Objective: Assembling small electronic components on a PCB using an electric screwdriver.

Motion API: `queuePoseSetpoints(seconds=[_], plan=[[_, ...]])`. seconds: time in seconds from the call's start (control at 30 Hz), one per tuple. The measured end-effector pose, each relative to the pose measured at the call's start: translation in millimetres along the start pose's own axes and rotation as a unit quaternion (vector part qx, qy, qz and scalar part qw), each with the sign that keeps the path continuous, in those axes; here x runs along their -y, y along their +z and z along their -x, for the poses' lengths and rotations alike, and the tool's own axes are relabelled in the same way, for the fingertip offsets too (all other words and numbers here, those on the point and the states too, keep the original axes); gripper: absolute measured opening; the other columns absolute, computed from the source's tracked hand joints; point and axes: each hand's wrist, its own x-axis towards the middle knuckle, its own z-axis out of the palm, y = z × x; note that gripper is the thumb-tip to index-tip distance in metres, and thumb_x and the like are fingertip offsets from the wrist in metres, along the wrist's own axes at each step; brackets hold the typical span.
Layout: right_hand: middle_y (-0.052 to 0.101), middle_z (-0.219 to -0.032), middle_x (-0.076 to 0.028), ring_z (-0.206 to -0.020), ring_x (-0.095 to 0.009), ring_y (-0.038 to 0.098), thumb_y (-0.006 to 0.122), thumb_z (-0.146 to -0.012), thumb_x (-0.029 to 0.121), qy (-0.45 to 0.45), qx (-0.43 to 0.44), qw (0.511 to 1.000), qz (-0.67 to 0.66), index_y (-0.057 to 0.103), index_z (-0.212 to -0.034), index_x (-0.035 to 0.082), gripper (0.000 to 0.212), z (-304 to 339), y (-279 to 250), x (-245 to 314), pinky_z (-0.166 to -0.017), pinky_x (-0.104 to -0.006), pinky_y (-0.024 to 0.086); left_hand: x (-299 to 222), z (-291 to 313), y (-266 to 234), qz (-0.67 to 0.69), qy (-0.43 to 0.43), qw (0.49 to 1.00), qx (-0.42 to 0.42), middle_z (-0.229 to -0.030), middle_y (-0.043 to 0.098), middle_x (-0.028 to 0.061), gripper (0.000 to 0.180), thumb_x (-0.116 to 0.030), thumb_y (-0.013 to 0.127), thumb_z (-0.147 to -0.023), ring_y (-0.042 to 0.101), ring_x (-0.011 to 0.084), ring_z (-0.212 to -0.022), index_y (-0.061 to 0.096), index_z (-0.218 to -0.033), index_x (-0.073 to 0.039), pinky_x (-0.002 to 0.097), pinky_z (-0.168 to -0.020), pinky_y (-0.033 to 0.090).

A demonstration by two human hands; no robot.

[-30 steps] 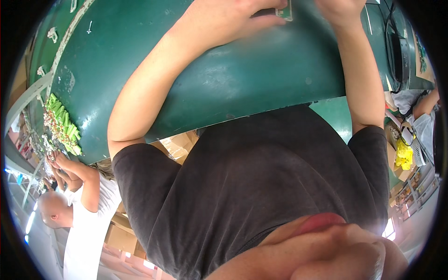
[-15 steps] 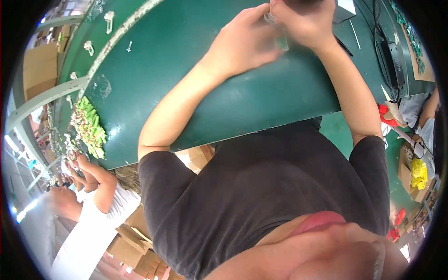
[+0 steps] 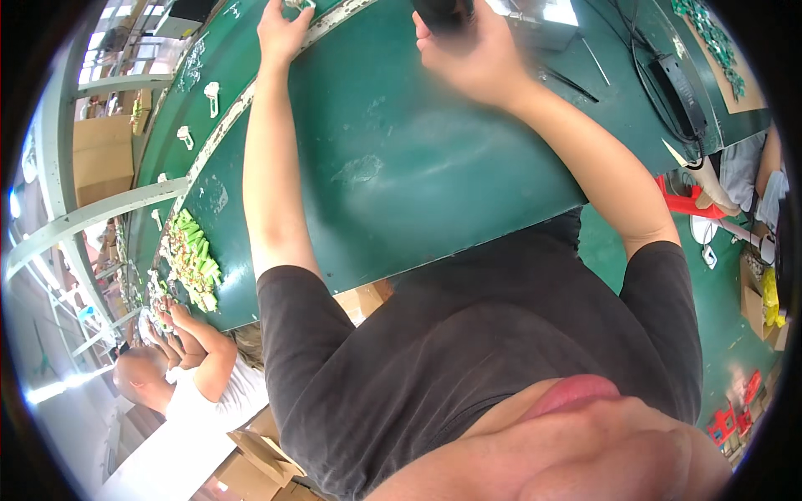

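Note:
At the top edge, my left hand [image 3: 282,35] reaches over the chipped white rail [image 3: 236,107] of the green bench. Its thumb and fingers close around a small pale part [image 3: 298,4], only partly in view. Over the bench top [image 3: 368,192], my right hand [image 3: 480,63] is wrapped around a black rounded object [image 3: 445,13]. The object's upper end is cut off by the picture's edge, so its kind is unclear. On the green strip beyond the rail lie small white parts, among them one long piece [image 3: 212,98] and a shorter one [image 3: 185,138].
A pile of light-green pieces [image 3: 194,260] sits at the bench's left, near a person in white [image 3: 221,376]. Right of my right hand are a box [image 3: 543,33], dark tweezers-like tool [image 3: 572,83], black power adapter [image 3: 678,93] with cables, and a board of green pieces [image 3: 725,63].
My hands have parted. The left has swung left and away to beyond the rail with the pale part; the right, still gripping the black object, now sits further left in the shifted view.

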Motion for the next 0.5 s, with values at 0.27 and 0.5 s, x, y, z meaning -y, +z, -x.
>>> queuePoseSetpoints(seconds=[0.27, 0.5], plan=[[0.059, -0.073, -0.006, -0.063, -0.013, 0.054, 0.078, -0.084, 0.011, -0.024, 0.002, 0.999, 0.047, 0.059, -0.107, -0.001, 0.032, -3, -11, 6, -0.062, -0.03, 0.047, 7, 18, 44, -0.072, 0.17, 0.972, -0.147, -0.135, 0.063, 0.021, 0.048, -0.029, 0.072, -0.085, 0.058, 0.0355, -0.128, 0.067, -0.129, -0.012, 0.0443, -0.11, 0.045], [0.06, -0.078, -0.003, -0.068, -0.011, 0.055, 0.078, -0.086, 0.013, 0.002, 0.008, 0.999, 0.035, 0.059, -0.107, 0.0, 0.031, -7, -3, 17, -0.066, -0.0284, 0.047, 11, 26, 33, -0.141, 0.134, 0.972, -0.129, -0.121, 0.071, 0.0159, 0.045, -0.028, 0.074, -0.087, 0.067, 0.033, -0.115, 0.068, -0.128, -0.012, 0.0432, -0.101, 0.052]])
